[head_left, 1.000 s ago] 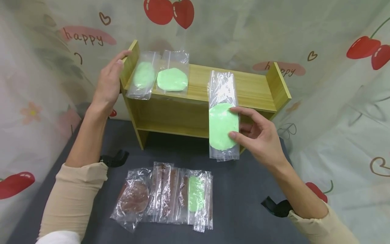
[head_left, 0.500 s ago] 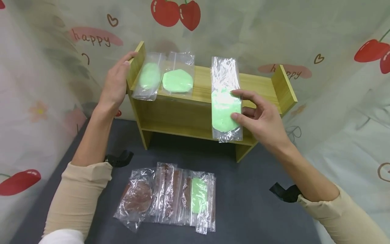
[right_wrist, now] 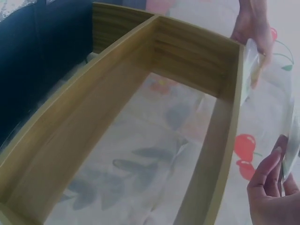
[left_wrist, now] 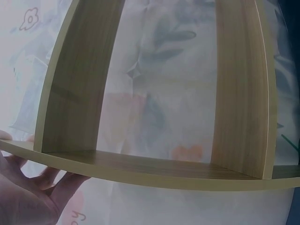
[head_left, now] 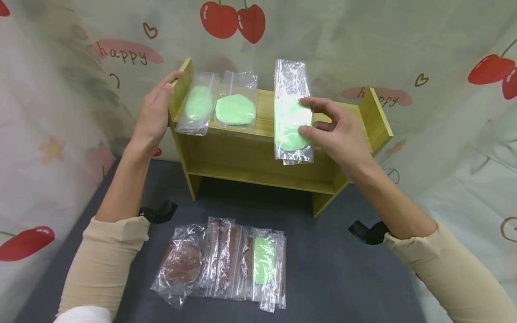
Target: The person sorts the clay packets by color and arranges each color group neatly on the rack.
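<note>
My right hand point(head_left: 343, 134) pinches the edge of a clear zip bag point(head_left: 291, 141) with a flat, light green slab in it, between thumb and fingers. That bag overlaps the top shelf in the head view, to the right of two similar bags. My left hand point(head_left: 153, 116) grips the left side panel of the wooden shelf point(head_left: 258, 178); its fingers point(left_wrist: 70, 186) show at the panel in the left wrist view. On the top board stand a left green bag point(head_left: 199, 104) and a second green bag point(head_left: 236, 110), leaning back side by side.
On the dark table point(head_left: 319, 269) in front lies a row of clear bags: a brown round one point(head_left: 183, 264) at left, several brown ones in the middle, a green one point(head_left: 264, 260) at right. A printed curtain point(head_left: 323, 40) hangs behind the shelf.
My right hand has raised the bag, bringing it from low in front of the shelf up to the top board. My left hand keeps its grip on the panel.
</note>
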{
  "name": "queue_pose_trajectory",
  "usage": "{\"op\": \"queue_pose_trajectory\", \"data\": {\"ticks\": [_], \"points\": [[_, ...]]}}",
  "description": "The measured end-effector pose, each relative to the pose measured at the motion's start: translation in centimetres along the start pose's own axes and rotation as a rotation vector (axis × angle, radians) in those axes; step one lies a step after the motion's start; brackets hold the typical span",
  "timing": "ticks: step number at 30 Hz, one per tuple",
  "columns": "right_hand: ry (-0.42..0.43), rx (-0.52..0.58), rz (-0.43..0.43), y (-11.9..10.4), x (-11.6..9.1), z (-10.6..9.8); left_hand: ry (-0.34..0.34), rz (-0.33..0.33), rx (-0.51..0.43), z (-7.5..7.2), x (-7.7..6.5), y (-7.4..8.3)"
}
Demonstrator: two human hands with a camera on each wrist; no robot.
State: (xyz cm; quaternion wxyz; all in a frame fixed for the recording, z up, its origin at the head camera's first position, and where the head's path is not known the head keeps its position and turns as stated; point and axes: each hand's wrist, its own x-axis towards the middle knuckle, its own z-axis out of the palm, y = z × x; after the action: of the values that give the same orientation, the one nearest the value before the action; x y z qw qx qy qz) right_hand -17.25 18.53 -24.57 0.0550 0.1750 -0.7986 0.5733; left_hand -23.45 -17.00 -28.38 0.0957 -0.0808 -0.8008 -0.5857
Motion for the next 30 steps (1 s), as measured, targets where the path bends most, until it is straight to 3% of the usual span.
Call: {"op": "queue_pose_trajectory", "data": {"ticks": [9,23,30], "points": [[0.014,-0.007,0.106,1.0,2.1,0.8,-0.006,-0.021,-0.022,0.1,-0.2,-0.3],[0.013,0.004,0.184,1.8,5.3,1.8,0.007,0.000,0.005,0.0,-0.1,0.0],[-0.020,-0.113,0.226,2.1,6.1,2.0,0.015,0.002,0.015,0.0,0.1,0.1]]}}
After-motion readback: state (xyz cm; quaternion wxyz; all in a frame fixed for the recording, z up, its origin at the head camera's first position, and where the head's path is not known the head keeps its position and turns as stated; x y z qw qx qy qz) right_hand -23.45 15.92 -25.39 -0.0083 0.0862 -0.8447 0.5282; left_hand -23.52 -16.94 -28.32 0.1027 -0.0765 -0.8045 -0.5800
